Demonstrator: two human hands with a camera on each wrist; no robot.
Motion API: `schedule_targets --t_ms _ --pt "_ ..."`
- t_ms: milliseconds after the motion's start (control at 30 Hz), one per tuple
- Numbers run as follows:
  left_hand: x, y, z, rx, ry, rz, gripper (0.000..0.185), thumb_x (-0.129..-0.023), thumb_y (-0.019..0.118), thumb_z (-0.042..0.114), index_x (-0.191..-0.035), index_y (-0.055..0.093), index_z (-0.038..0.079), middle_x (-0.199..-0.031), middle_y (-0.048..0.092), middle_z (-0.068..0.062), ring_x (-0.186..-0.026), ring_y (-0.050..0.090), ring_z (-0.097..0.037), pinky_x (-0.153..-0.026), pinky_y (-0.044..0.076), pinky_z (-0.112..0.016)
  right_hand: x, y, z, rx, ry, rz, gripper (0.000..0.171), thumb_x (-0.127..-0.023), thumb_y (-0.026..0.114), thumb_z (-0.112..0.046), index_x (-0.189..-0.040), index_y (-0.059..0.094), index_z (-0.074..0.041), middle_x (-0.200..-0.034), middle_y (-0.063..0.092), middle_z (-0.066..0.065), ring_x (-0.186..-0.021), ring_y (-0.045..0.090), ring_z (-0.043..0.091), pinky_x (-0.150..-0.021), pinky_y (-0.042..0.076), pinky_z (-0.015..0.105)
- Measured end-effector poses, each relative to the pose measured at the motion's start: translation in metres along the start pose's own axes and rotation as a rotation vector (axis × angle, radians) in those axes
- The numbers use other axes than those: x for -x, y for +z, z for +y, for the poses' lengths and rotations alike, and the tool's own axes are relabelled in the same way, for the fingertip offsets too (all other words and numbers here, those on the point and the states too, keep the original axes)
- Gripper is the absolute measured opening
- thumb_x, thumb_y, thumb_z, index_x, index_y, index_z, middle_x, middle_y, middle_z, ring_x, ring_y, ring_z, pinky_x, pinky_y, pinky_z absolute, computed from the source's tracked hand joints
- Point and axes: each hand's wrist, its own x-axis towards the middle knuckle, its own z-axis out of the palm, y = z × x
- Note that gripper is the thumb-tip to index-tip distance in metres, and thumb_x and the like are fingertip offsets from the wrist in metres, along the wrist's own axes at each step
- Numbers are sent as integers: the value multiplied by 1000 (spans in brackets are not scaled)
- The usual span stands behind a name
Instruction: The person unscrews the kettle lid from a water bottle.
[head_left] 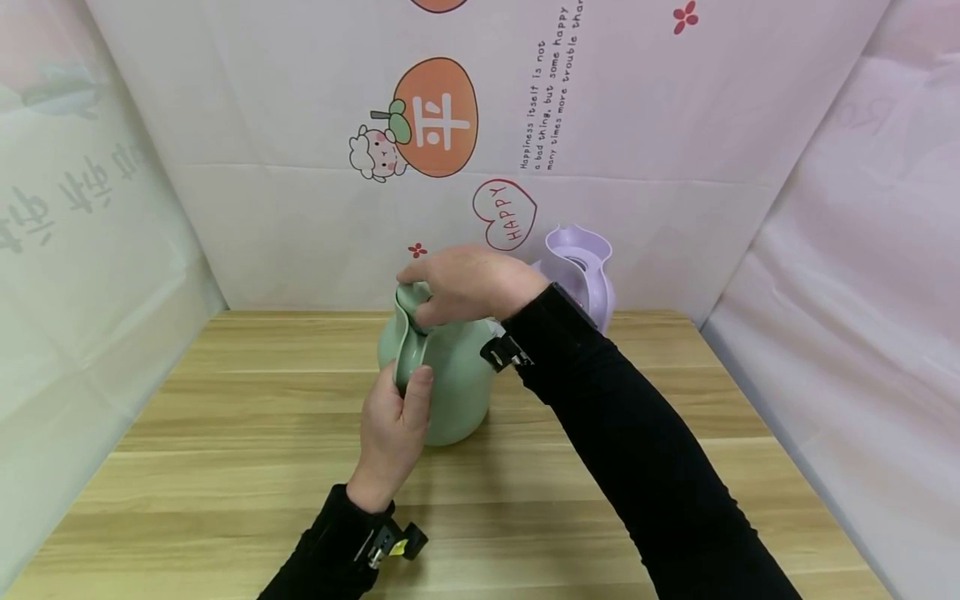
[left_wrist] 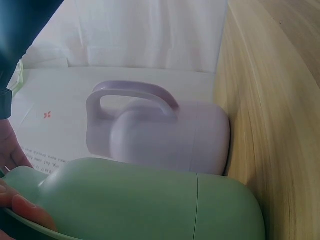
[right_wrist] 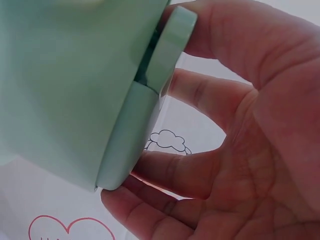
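A pale green thermos jug (head_left: pixel 461 383) stands upright on the wooden table. Its looped handle (head_left: pixel 411 367) faces my left hand (head_left: pixel 390 437), which grips it with the thumb along the near side. From above, my right hand (head_left: pixel 472 283) holds the jug's green lid (right_wrist: pixel 127 135), thumb on one side and fingertips around the other. A dark gap shows beside the raised part of the lid in the right wrist view. The jug's mouth is hidden under the lid and hand.
A lilac thermos jug (left_wrist: pixel 150 135) with a looped handle stands just behind, partly covered by my right forearm in the head view. White printed cloth (head_left: pixel 300 233) rises behind the wooden table (head_left: pixel 225 467) and along both sides.
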Motion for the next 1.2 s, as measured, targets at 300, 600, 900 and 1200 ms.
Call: schedule_targets --t_ms 300,600,900,1200 --pt "1 0 1 -24 -7 4 23 -108 53 14 -87 49 9 -64 43 5 -52 40 -11 -51 36 -28 0 0 2 -7 -17 2 56 -94 61 -26 -149 55 -28 -101 57 -3 -99 55 17 -80 44 31" --pt "1 0 -2 -15 15 13 19 -108 53 12 -89 52 8 -64 45 4 -52 43 -10 -52 39 -28 -2 7 -17 89 211 80 68 -102 51 -62 -162 38 -31 -136 65 -1 -113 63 17 -86 56 42" --pt "1 1 -1 -40 -11 30 19 -109 53 16 -92 54 8 -66 46 4 -55 44 -10 -54 39 -27 -11 25 -44 223 459 224 54 -103 46 -66 -77 66 -23 -61 52 -5 -58 60 15 -50 43 30" --pt "1 0 -1 -53 0 33 22 -108 54 15 -87 51 8 -65 41 5 -54 37 -10 -53 36 -27 -12 29 -44 203 438 259 53 -105 48 -60 -71 63 -22 -64 53 -4 -59 59 17 -48 43 30"
